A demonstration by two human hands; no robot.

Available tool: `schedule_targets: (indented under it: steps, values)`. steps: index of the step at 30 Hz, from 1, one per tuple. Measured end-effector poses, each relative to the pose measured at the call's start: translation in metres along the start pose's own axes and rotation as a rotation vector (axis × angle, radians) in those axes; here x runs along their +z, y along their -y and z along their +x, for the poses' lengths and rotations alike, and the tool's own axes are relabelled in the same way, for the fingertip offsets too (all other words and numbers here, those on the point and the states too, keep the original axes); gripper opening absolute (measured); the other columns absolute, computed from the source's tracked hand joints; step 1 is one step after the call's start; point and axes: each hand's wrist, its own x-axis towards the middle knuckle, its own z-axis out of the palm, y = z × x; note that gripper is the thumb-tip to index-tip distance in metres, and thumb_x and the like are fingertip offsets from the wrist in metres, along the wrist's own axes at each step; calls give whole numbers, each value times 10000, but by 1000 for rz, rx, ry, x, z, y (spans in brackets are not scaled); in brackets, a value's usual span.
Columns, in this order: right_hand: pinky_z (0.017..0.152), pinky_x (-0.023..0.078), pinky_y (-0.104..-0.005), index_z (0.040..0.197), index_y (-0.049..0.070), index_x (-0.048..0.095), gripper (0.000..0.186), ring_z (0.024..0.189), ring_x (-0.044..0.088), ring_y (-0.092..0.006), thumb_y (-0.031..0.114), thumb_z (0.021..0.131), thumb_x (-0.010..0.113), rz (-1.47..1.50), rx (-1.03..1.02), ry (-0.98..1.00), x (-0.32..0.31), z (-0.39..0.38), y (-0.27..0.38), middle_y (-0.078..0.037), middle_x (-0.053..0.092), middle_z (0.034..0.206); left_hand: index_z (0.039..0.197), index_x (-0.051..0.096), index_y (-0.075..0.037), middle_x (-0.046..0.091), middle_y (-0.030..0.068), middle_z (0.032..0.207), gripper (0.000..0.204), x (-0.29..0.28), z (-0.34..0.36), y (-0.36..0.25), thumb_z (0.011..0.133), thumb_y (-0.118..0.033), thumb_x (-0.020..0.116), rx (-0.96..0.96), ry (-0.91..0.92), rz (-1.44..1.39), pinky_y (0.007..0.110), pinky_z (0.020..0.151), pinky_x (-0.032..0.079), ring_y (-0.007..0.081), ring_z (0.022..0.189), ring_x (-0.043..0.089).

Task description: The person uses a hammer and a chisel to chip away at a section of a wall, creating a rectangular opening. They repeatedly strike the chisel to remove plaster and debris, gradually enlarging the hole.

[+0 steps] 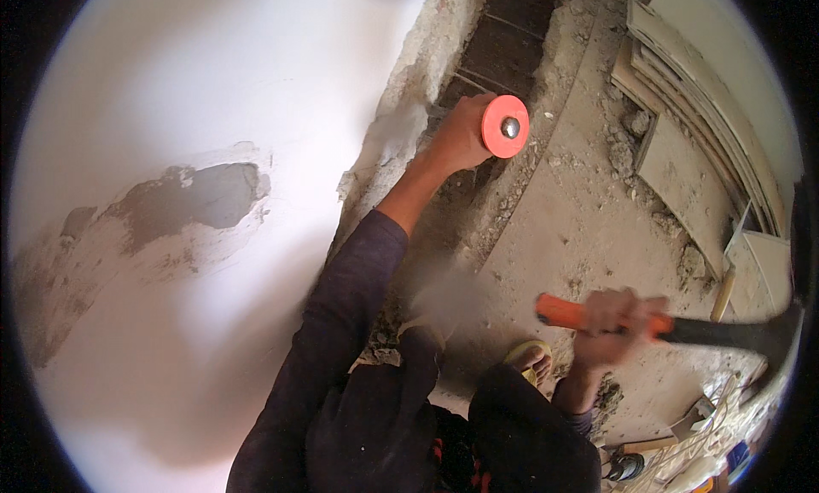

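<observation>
My left hand (459, 135) is closed round a chisel (505, 126) with a round red hand guard and a shiny metal top, held over a rough channel along the white wall's foot. Its lower end is hidden beneath my hand. My right hand (616, 327), blurred, grips the orange part of a hammer's handle (559, 314) at the lower right; the dark head (772, 344) is out near the picture's right rim. The channel (516, 20) has dark tiles and broken, chalky edges.
The white wall (128, 101) fills the left, with a grey patch (213, 194). Stacked boards (699, 109) lean on the right, near a tool with a wooden handle (724, 292). Rubble (631, 152) lies on the dusty floor. My sandalled foot (533, 356) is below; cables and small items lie lower right.
</observation>
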Motion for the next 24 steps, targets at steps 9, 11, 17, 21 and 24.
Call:
schedule_targets:
  steps: [9,11,17,21,24]
  values:
    - [416,358,-234,816,70,493,94,484,435,-72,151,843,533,-723,569,-35,-9,-7,-33,2,452,572,985,578,-51,590,127,950,340,-4,-20,32,672,-96,704,20,-80,-63,399,788,433,328,919,542]
    - [402,341,-223,886,74,469,68,452,402,-64,122,857,507,-467,379,-133,6,7,-8,14,418,563,962,578,-50,584,130,936,319,-2,-14,23,671,-90,704,39,-170,22,397,789,424,331,898,542]
    - [349,299,-219,884,88,411,47,399,329,-56,111,893,452,-281,204,-91,15,3,-6,40,336,536,1030,545,-55,542,148,1036,400,3,-17,22,680,-134,723,-46,-112,54,398,842,410,334,974,511]
    - [356,319,-223,819,65,421,146,405,370,-59,162,876,514,-521,521,-83,-2,-29,-30,26,393,545,1053,537,-56,523,146,1063,437,9,-26,26,677,-158,733,-51,-95,143,411,869,394,333,1003,492]
    - [359,332,-229,782,54,424,178,408,394,-66,173,859,532,-623,546,-2,-22,-47,-39,10,424,552,934,546,-50,509,111,918,330,22,-33,18,654,-114,708,121,-182,192,407,803,366,309,899,472]
